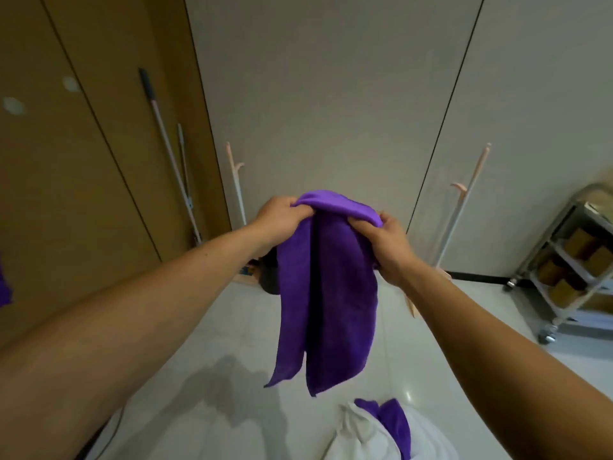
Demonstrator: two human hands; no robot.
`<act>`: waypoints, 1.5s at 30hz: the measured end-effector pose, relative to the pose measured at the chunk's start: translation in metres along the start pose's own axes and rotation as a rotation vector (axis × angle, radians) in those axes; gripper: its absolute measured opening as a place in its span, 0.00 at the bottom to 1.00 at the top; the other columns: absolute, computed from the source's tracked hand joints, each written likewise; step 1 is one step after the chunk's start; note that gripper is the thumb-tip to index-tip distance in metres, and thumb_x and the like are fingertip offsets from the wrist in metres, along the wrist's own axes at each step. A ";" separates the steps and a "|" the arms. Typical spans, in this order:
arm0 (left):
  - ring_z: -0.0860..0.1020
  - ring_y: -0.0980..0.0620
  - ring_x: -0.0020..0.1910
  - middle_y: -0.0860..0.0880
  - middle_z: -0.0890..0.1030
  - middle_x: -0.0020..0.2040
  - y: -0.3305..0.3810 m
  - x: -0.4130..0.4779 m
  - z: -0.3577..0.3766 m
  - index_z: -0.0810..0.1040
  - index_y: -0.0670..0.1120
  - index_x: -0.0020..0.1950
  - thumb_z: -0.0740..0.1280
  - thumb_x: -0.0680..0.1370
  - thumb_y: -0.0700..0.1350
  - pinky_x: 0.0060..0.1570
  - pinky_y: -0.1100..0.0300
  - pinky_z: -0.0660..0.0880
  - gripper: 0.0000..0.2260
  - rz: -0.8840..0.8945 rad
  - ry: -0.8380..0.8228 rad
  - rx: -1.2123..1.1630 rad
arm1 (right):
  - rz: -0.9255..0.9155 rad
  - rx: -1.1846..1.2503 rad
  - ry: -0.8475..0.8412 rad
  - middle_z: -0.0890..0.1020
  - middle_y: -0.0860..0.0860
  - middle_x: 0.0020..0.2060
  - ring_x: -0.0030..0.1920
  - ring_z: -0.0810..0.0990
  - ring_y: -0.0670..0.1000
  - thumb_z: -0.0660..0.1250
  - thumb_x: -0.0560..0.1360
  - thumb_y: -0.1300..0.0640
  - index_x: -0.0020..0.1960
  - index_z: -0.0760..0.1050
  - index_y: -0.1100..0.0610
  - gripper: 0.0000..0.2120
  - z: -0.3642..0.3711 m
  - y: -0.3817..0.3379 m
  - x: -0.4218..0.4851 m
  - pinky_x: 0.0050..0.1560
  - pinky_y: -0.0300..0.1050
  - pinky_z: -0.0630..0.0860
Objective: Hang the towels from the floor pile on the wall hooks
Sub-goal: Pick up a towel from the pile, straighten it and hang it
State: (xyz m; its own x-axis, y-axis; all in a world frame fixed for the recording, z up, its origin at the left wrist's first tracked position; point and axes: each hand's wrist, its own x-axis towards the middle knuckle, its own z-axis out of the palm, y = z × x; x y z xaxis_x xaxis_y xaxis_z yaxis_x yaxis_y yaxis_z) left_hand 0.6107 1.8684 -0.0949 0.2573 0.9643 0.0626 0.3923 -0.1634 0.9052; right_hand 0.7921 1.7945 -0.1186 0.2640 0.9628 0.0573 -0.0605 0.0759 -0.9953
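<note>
1. Left hand – fingers curled over the top edge of the purple towel, clamped on its left end. Arm stretched forward.
2. Right hand – also gripping the towel's top edge, at the right end, thumb side up. The two hands are near each other, with a short arch of cloth bunched between them.
3. I see the towel held up in the air in front of the grey wall, well above the floor. It hangs down in two long folds with a dark gap between them; the lower corners are free.
4. Floor pile: a second purple towel lies on a white cloth at the bottom edge of the view, below the held towel.
5. Two pale pink hook posts stand against the wall, left post and right post, one to each side of the hands. Each has a short hook prong; nothing hangs on either prong.
6. Further out: a mop handle leans on the brown panelling at left; a wheeled metal cart holding boxes stands at right.
7. A scrap of purple fabric shows at the far left edge. I cannot tell what it hangs from.
</note>
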 end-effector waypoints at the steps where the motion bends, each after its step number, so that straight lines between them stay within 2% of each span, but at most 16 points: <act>1: 0.78 0.49 0.36 0.48 0.81 0.35 0.004 0.000 -0.014 0.79 0.47 0.35 0.68 0.72 0.49 0.37 0.57 0.70 0.08 -0.013 0.020 -0.119 | -0.001 0.025 -0.057 0.84 0.57 0.45 0.43 0.83 0.53 0.73 0.72 0.59 0.49 0.78 0.56 0.08 0.009 -0.003 0.001 0.37 0.42 0.81; 3: 0.81 0.44 0.43 0.43 0.83 0.41 0.010 0.001 -0.041 0.80 0.47 0.41 0.67 0.69 0.50 0.43 0.53 0.73 0.07 -0.059 0.062 -0.339 | 0.069 0.022 -0.209 0.85 0.59 0.48 0.47 0.84 0.57 0.77 0.66 0.58 0.51 0.80 0.58 0.14 0.025 -0.009 0.002 0.45 0.50 0.82; 6: 0.82 0.45 0.41 0.44 0.85 0.41 0.011 0.006 -0.078 0.80 0.45 0.44 0.68 0.69 0.47 0.45 0.52 0.77 0.08 -0.053 0.018 -0.520 | 0.157 -0.129 -0.362 0.85 0.58 0.49 0.49 0.85 0.58 0.79 0.63 0.57 0.52 0.81 0.59 0.19 0.056 -0.017 0.005 0.46 0.50 0.82; 9: 0.81 0.46 0.43 0.44 0.84 0.45 0.004 0.007 -0.109 0.81 0.45 0.49 0.70 0.71 0.47 0.48 0.52 0.77 0.10 -0.043 -0.093 -0.519 | 0.135 0.023 -0.267 0.86 0.58 0.46 0.46 0.85 0.57 0.73 0.71 0.59 0.52 0.81 0.59 0.10 0.100 -0.031 0.014 0.45 0.48 0.82; 11: 0.80 0.47 0.49 0.47 0.83 0.49 -0.008 0.005 -0.130 0.80 0.48 0.54 0.71 0.71 0.49 0.47 0.52 0.77 0.13 -0.027 -0.176 -0.474 | 0.133 0.183 -0.213 0.84 0.61 0.49 0.46 0.84 0.57 0.68 0.75 0.59 0.57 0.79 0.62 0.12 0.129 -0.042 0.021 0.46 0.50 0.82; 14: 0.77 0.46 0.59 0.48 0.79 0.60 -0.040 -0.002 -0.154 0.73 0.53 0.66 0.76 0.67 0.50 0.56 0.47 0.74 0.28 -0.041 -0.388 -0.329 | 0.082 0.222 -0.156 0.83 0.62 0.47 0.44 0.83 0.56 0.65 0.78 0.57 0.56 0.77 0.63 0.11 0.166 -0.054 0.032 0.47 0.50 0.82; 16: 0.77 0.46 0.60 0.49 0.79 0.60 -0.060 -0.011 -0.155 0.71 0.55 0.65 0.78 0.64 0.51 0.60 0.47 0.73 0.32 -0.090 -0.483 -0.204 | 0.029 0.210 -0.155 0.82 0.61 0.46 0.45 0.83 0.57 0.66 0.78 0.57 0.54 0.77 0.62 0.09 0.190 -0.063 0.037 0.51 0.53 0.81; 20: 0.79 0.46 0.56 0.49 0.81 0.57 -0.081 -0.016 -0.149 0.73 0.53 0.62 0.79 0.64 0.53 0.56 0.46 0.77 0.29 -0.214 -0.430 -0.115 | -0.028 0.174 -0.120 0.82 0.58 0.42 0.45 0.82 0.58 0.73 0.73 0.54 0.47 0.77 0.58 0.09 0.220 -0.082 0.048 0.53 0.55 0.80; 23: 0.79 0.42 0.55 0.45 0.81 0.56 -0.082 -0.008 -0.158 0.74 0.48 0.63 0.73 0.71 0.47 0.57 0.43 0.76 0.21 -0.283 -0.342 -0.277 | 0.001 0.172 -0.098 0.83 0.58 0.43 0.45 0.82 0.58 0.75 0.70 0.48 0.42 0.77 0.56 0.13 0.217 -0.076 0.055 0.54 0.55 0.79; 27: 0.79 0.41 0.54 0.41 0.80 0.55 -0.066 0.009 -0.180 0.75 0.46 0.60 0.69 0.72 0.45 0.54 0.45 0.76 0.17 -0.350 -0.113 -0.624 | 0.115 -0.076 -0.057 0.81 0.56 0.56 0.54 0.80 0.56 0.70 0.64 0.33 0.62 0.75 0.57 0.36 0.210 -0.030 0.034 0.56 0.55 0.77; 30: 0.78 0.44 0.46 0.44 0.80 0.47 -0.055 0.018 -0.190 0.76 0.47 0.53 0.66 0.71 0.44 0.51 0.49 0.74 0.11 -0.348 -0.092 -0.694 | 0.146 -0.148 -0.157 0.82 0.55 0.54 0.51 0.81 0.54 0.72 0.59 0.30 0.63 0.74 0.58 0.42 0.211 0.005 0.013 0.51 0.51 0.77; 32: 0.76 0.45 0.41 0.45 0.77 0.41 -0.051 0.022 -0.192 0.75 0.46 0.44 0.62 0.71 0.43 0.49 0.50 0.72 0.05 -0.364 -0.061 -0.736 | 0.133 -0.225 -0.243 0.82 0.52 0.53 0.50 0.82 0.51 0.75 0.61 0.35 0.62 0.75 0.57 0.37 0.212 0.019 0.004 0.46 0.42 0.78; 34: 0.73 0.47 0.36 0.46 0.73 0.37 -0.050 0.025 -0.193 0.77 0.45 0.45 0.60 0.72 0.43 0.44 0.53 0.72 0.07 -0.377 -0.020 -0.833 | 0.104 -0.327 -0.323 0.84 0.51 0.51 0.50 0.83 0.49 0.77 0.66 0.43 0.60 0.77 0.56 0.27 0.216 0.028 0.000 0.41 0.35 0.78; 37: 0.75 0.48 0.35 0.47 0.75 0.36 -0.058 0.027 -0.193 0.75 0.47 0.41 0.65 0.74 0.46 0.46 0.53 0.73 0.04 -0.289 -0.066 -0.922 | 0.058 -0.374 -0.258 0.84 0.53 0.45 0.44 0.83 0.51 0.71 0.75 0.55 0.50 0.80 0.58 0.08 0.224 0.028 0.004 0.41 0.42 0.81; 40: 0.80 0.44 0.46 0.43 0.82 0.44 -0.071 0.018 -0.195 0.79 0.45 0.50 0.74 0.69 0.45 0.57 0.48 0.74 0.13 -0.224 -0.217 -0.851 | 0.052 -0.300 -0.150 0.81 0.58 0.42 0.42 0.79 0.56 0.64 0.78 0.56 0.47 0.78 0.63 0.10 0.234 0.016 0.013 0.44 0.55 0.77; 45: 0.76 0.45 0.44 0.45 0.77 0.39 -0.094 0.013 -0.202 0.75 0.44 0.49 0.64 0.75 0.40 0.55 0.47 0.74 0.04 -0.291 -0.189 -0.708 | 0.030 -0.230 -0.018 0.80 0.54 0.40 0.42 0.78 0.54 0.61 0.79 0.52 0.44 0.74 0.58 0.11 0.248 0.006 0.021 0.44 0.48 0.74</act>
State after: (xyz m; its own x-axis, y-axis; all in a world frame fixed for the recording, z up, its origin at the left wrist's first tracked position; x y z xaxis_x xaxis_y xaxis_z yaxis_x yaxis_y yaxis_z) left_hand 0.3985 1.9384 -0.0938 0.4016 0.8856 -0.2334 -0.1727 0.3235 0.9303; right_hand 0.5586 1.8797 -0.1041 0.2479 0.9684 0.0272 0.1535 -0.0115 -0.9881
